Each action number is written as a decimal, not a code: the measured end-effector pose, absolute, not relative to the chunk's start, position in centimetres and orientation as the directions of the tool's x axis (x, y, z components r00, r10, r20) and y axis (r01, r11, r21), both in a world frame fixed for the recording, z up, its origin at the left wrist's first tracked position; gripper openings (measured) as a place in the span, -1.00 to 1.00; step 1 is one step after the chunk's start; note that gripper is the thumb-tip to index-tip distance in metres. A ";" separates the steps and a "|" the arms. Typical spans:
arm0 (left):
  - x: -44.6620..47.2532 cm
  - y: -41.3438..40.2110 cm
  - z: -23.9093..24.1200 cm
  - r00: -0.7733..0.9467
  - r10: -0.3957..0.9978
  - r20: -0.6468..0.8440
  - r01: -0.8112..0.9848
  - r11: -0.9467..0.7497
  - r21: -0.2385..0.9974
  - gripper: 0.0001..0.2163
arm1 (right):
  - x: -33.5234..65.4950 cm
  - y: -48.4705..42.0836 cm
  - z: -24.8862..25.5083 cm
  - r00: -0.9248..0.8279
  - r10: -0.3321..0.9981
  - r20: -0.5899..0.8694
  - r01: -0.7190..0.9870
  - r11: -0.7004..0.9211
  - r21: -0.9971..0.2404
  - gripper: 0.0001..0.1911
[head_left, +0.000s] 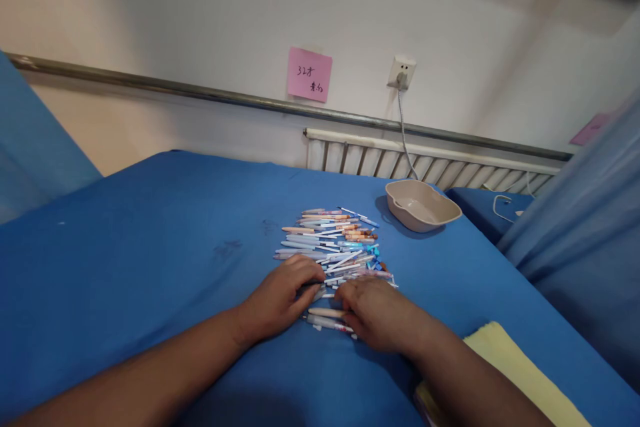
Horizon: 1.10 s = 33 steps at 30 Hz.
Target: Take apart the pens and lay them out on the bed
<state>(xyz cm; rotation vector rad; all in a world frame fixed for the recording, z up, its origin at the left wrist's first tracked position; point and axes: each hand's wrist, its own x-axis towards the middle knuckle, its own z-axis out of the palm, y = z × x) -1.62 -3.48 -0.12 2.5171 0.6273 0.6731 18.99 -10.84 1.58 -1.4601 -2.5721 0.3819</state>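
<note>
A heap of several pens (334,240), white, pink, orange and blue, lies on the blue table cover (150,260). My left hand (283,300) rests at the near edge of the heap with fingers curled over a dark pen. My right hand (375,312) lies beside it, fingers bent down over the nearest pens, including a pale pink pen (325,313). What exactly each hand pinches is hidden under the fingers.
A beige bowl (423,205) stands at the far right of the table. A yellow cloth (520,373) lies near my right forearm. Behind are a radiator (430,163), a wall socket with cable (401,73), a pink note (309,75) and blue curtains on both sides.
</note>
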 end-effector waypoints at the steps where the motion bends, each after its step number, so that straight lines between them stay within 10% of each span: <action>1: -1.6 -3.5 -0.1 0.778 0.529 0.339 0.306 -0.790 0.531 -0.84 | 18.9 -10.8 1.6 -0.507 0.862 0.010 0.823 0.488 -0.292 -0.87; 8: -1.6 -3.5 -0.1 0.778 0.527 0.343 0.304 -0.792 0.530 -0.84 | 18.8 -10.7 1.2 -0.511 0.860 0.011 0.829 0.496 -0.259 -0.87; 17: -1.7 -3.7 0.3 0.796 0.522 0.307 0.318 -0.791 0.522 -0.79 | 18.8 -9.7 -0.3 -0.348 0.913 0.214 0.682 0.403 -0.611 -0.80; 33: -1.9 -3.7 0.2 0.746 0.572 0.339 0.357 -0.775 0.521 -0.81 | 18.8 -9.0 -0.9 -0.275 0.930 0.243 0.642 0.366 -0.673 -0.89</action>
